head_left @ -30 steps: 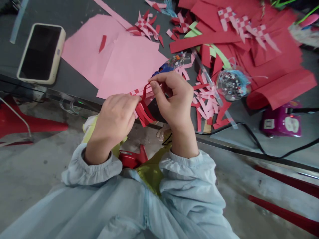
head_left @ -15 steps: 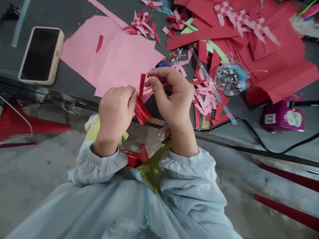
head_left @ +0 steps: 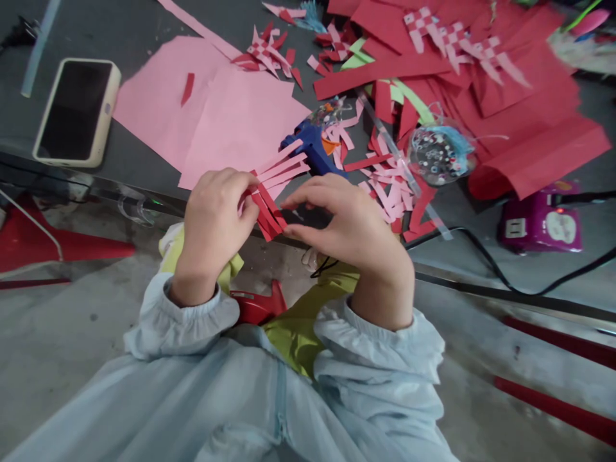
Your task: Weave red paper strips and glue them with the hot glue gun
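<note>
My left hand [head_left: 214, 221] pinches a bundle of red and pink paper strips between thumb and fingers at the table's front edge. The red strips [head_left: 269, 215] point down and right, while the pink strips [head_left: 285, 168] fan out up and right. My right hand [head_left: 344, 221] is beside the red ends, its thumb and fingers apart around them. Its thumb tip seems to touch the strips. Just beyond that hand lies a blue tool with an orange part [head_left: 315, 147], perhaps a glue gun. Pink paper sheets [head_left: 240, 122] lie beyond my left hand.
A phone [head_left: 77, 112] lies at the left. Loose pink strips [head_left: 389, 189] and a bead container [head_left: 440, 154] are to the right. Red paper [head_left: 539, 147] is piled behind them. A purple box [head_left: 541, 221] has a black cable [head_left: 486, 260] near the table edge.
My right hand has moved down and right, from a raised red strip to the bundle's red ends. That strip now lies with the others. The pink strips and blue tool are in fuller view.
</note>
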Demonstrator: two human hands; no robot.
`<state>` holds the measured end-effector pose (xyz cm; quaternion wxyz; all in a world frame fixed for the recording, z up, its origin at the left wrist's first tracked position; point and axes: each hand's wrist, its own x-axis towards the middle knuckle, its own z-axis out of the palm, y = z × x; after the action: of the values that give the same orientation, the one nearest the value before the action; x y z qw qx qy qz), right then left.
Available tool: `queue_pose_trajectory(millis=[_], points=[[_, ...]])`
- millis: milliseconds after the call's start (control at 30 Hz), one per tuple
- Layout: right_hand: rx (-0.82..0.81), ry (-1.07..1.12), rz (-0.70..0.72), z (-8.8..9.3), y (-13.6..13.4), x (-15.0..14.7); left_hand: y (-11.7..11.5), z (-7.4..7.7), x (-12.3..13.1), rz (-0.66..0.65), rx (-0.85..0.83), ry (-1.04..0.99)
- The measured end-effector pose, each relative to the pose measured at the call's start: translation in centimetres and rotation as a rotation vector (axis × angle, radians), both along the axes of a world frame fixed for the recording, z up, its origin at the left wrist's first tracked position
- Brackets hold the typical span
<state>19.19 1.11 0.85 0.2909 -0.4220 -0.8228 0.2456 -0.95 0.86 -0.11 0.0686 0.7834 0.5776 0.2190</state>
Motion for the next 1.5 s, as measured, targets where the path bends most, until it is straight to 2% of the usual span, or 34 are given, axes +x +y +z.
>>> queue_pose_trajectory(millis=[200,367,533,867,1067,1200,1267,1433,1500], points=[[0.027,-0.158,0.009,-0.3,-0.7,0.3,-0.1,0.2,0.1,-0.002,-0.029,0.035],[0.054,-0.094,0.027,-0.7,-0.3,0.2,-0.1,0.2,0.1,0.003,0.001,0.015],[0.086,0.002,-0.019,-0.2,-0.3,-0.1,-0.2,0.3,0.0,-0.016,-0.003,-0.015],[0.012,0.034,-0.07,0.1,-0.2,-0.8,-0.1,0.0,0.0,-0.021,-0.007,-0.013],[0.103,0.059,-0.228,-0.1,0.1,-1.3,-0.2,0.1,0.1,-0.028,-0.045,0.022],[0.154,0.055,-0.24,-0.2,0.0,-2.3,-0.1,0.2,0.5,-0.028,0.002,0.101],[0.182,0.036,-0.245,-0.2,-0.1,-2.8,0.0,0.2,0.7,-0.002,0.024,0.116],[0.21,0.081,-0.393,-0.7,-0.4,-3.0,0.4,0.1,1.1,0.102,0.002,0.048],[0.203,0.047,-0.4,-1.1,-0.4,-2.8,0.5,0.0,1.2,0.119,-0.005,0.029]])
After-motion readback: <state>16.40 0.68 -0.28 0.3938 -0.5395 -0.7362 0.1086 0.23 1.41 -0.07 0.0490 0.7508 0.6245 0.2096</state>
